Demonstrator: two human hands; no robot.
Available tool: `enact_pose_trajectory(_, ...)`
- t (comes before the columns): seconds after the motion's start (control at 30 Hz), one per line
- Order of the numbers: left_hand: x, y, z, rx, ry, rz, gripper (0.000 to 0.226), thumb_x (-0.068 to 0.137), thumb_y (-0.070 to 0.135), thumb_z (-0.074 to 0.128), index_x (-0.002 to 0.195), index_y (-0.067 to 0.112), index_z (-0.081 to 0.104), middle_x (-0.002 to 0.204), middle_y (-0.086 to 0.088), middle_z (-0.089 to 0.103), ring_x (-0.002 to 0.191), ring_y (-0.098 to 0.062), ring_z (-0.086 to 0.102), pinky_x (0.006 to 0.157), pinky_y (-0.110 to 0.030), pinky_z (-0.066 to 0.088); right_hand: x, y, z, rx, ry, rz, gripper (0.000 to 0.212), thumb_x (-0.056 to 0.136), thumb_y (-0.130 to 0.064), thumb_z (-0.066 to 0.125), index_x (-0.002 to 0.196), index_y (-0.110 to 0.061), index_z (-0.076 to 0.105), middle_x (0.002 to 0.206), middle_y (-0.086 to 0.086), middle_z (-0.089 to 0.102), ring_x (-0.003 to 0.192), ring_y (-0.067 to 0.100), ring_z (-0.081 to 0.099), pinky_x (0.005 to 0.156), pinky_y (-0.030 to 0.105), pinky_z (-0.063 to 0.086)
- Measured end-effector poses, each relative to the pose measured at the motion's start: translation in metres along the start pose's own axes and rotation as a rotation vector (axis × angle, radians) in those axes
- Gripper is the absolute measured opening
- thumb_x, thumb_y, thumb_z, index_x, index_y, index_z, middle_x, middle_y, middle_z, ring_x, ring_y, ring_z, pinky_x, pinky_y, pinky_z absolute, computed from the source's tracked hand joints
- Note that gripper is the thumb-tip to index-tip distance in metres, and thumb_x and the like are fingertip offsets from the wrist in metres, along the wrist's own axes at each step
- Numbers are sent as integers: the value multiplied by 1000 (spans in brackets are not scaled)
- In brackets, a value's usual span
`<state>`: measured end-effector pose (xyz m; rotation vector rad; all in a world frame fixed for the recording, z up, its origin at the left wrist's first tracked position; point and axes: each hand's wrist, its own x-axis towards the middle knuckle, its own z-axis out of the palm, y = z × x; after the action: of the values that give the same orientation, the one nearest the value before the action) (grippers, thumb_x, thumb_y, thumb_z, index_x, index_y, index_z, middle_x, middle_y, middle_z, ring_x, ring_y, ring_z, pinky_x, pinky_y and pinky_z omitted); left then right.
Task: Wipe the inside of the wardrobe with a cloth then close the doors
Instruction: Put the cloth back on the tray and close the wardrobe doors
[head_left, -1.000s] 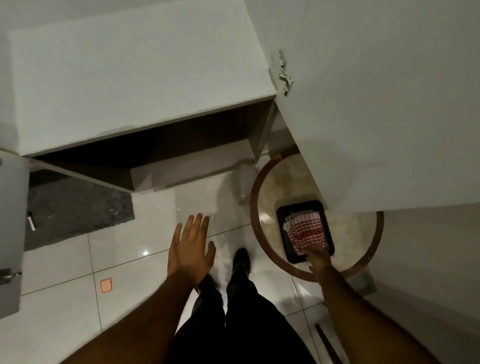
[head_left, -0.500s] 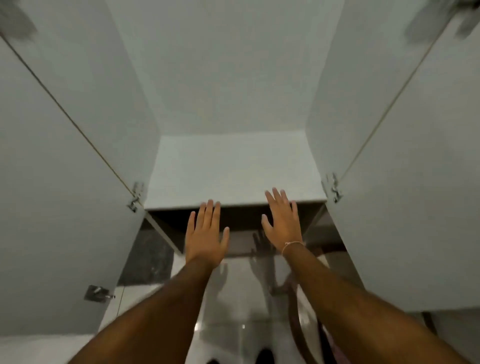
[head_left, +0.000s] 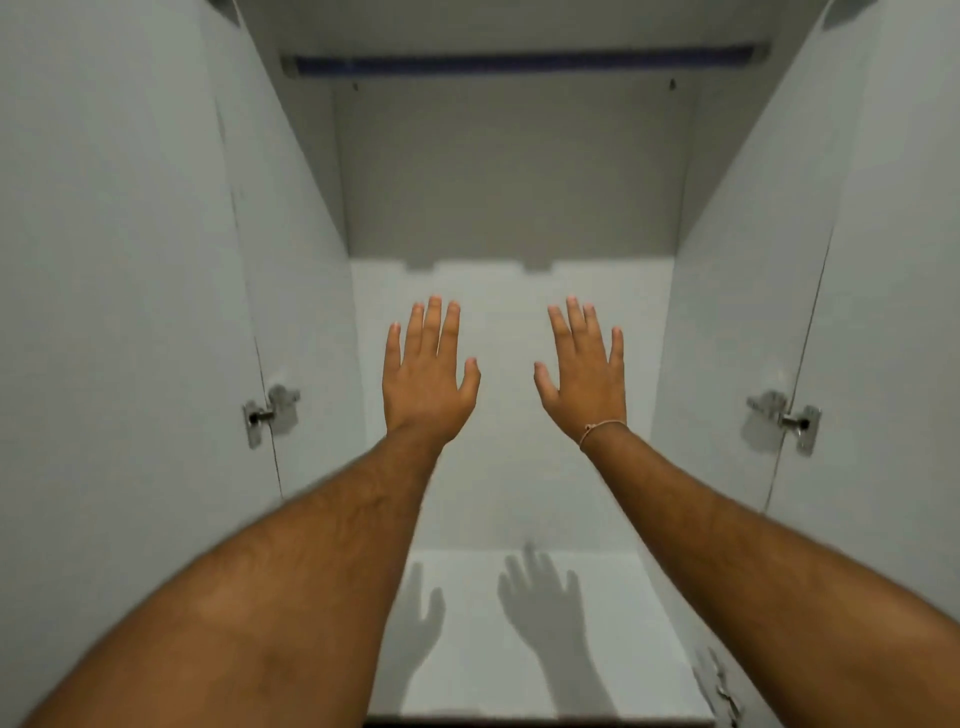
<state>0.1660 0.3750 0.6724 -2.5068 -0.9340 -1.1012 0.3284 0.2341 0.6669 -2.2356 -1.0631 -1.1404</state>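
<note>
I face the open white wardrobe, whose back wall (head_left: 511, 171) and floor panel (head_left: 519, 634) are bare. Its left door (head_left: 104, 312) and right door (head_left: 898, 291) both stand swung open towards me. My left hand (head_left: 427, 376) and my right hand (head_left: 582, 374) are stretched out flat inside the opening, palms away from me, fingers spread, holding nothing. Their shadows fall on the floor panel. A thin bracelet circles my right wrist. No cloth is in view.
A dark hanging rail (head_left: 519, 65) crosses the top of the wardrobe. Metal hinges sit on the left side (head_left: 270, 413), on the right side (head_left: 784, 418), and at the lower right (head_left: 719, 680).
A second ago my right hand was down at the red checked cloth in a black tray on a round table. The view has swung up into the wardrobe, and both hands are now raised, holding nothing.
</note>
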Motion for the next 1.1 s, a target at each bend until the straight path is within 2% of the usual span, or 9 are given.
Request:
enact_pose_trajectory(0.17, 49, -6, -52, 6, 182, 2, 78, 107, 54, 25, 172, 22, -6, 184, -5, 0, 170, -25, 3, 138, -52, 6, 58, -5, -43, -33, 174, -33, 81, 102, -47, 53, 170, -24, 15, 179, 6, 18, 166, 29, 20, 129, 60, 20)
enact_pose_trajectory(0.47, 65, -17, -66, 0, 238, 11, 80, 108, 55, 28, 172, 22, -7, 184, -5, -1, 170, -25, 1, 138, -53, 7, 85, -14, -64, -53, 292, -46, 80, 101, -49, 52, 169, -27, 17, 178, 6, 20, 166, 29, 21, 130, 63, 17)
enact_pose_trajectory(0.6, 63, -18, -59, -31, 240, 19, 79, 108, 54, 28, 172, 22, -6, 184, -4, 0, 170, -24, 2, 138, -53, 7, 82, -18, -71, 12, 307, -4, 79, 101, -48, 52, 169, -28, 18, 179, 2, 16, 167, 25, 15, 131, 63, 13)
enact_pose_trajectory(0.7, 61, -6, -60, -103, 275, 39, 79, 107, 52, 30, 172, 22, -3, 184, -4, 3, 170, -24, 4, 138, -53, 9, 75, -17, -91, 183, 374, 68, 77, 101, -45, 55, 168, -30, 19, 180, -3, 14, 168, 22, 9, 132, 63, 5)
enact_pose_trajectory(0.8, 64, 26, -73, -225, 354, 132, 78, 106, 50, 34, 173, 24, 2, 183, -2, 7, 170, -22, 6, 137, -53, 11, 59, -5, -135, 348, 539, 133, 78, 98, -40, 61, 167, -29, 26, 179, -5, 17, 168, 20, 8, 131, 61, -1)
enact_pose_trajectory(0.87, 67, 61, -88, -341, 403, 219, 78, 106, 50, 37, 173, 26, 5, 183, 0, 9, 170, -20, 6, 138, -52, 12, 41, 13, -177, 369, 673, 157, 76, 95, -36, 63, 164, -27, 32, 178, -2, 23, 168, 21, 11, 131, 59, -1)
enact_pose_trajectory(1.0, 65, 147, -123, -572, 490, 430, 76, 105, 47, 44, 172, 30, 12, 183, 4, 12, 169, -16, 7, 138, -49, 11, -6, 67, -271, 263, 936, 182, 68, 90, -29, 62, 155, -27, 45, 175, -1, 31, 167, 25, 14, 129, 52, -3)
enact_pose_trajectory(1.1, 54, 212, -153, -700, 523, 562, 75, 106, 47, 43, 172, 31, 12, 183, 4, 11, 169, -16, 6, 138, -49, 9, -34, 103, -331, 122, 954, 236, 60, 91, -28, 60, 150, -24, 50, 174, 1, 32, 167, 31, 14, 128, 59, -3)
